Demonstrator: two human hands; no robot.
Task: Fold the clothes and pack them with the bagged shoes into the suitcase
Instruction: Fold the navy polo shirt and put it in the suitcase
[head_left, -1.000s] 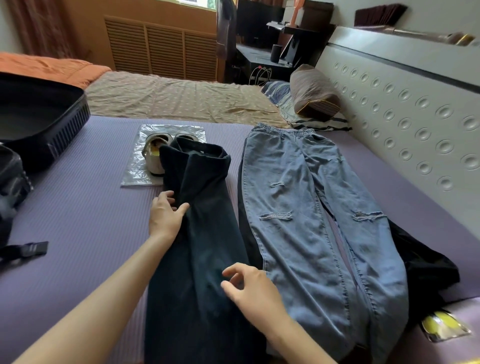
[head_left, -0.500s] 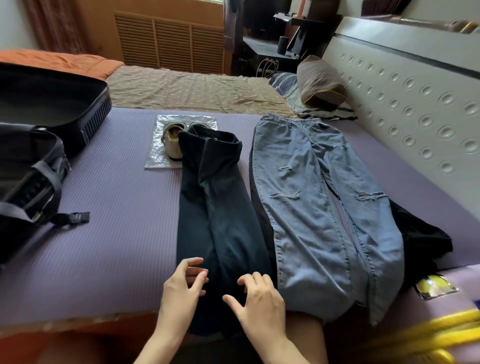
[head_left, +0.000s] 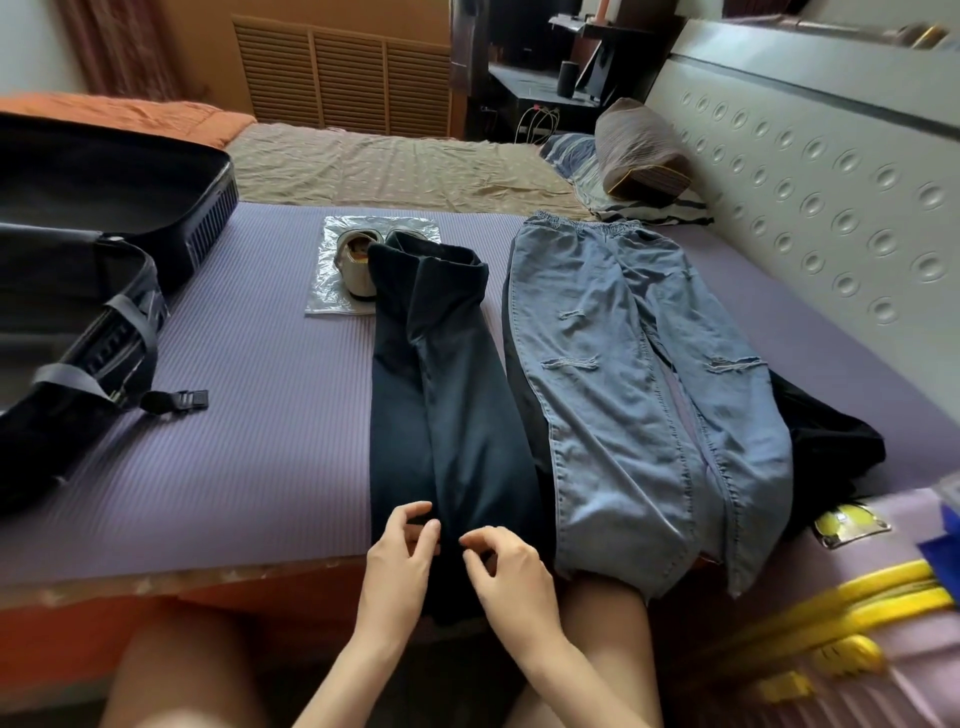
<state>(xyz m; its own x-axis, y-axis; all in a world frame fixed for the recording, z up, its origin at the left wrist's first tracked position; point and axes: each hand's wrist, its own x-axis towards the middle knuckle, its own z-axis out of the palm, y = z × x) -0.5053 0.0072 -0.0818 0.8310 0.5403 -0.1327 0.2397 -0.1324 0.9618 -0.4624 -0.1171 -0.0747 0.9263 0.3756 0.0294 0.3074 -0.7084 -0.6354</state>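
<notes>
Shoes (head_left: 356, 262) inside clear plastic bag (head_left: 324, 296), suitcase (head_left: 213, 228) lying open at left

Suitcase (head_left: 208, 228) far left; bagged shoes (head_left: 353, 260) behind trousers (head_left: 447, 395); jeans (head_left: 623, 374) right of trousers

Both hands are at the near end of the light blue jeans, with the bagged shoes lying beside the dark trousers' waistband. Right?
Not quite: the head view shows the left hand and right hand at the dark trousers' near end, not the light blue jeans. The bagged shoes are as stated.
</notes>
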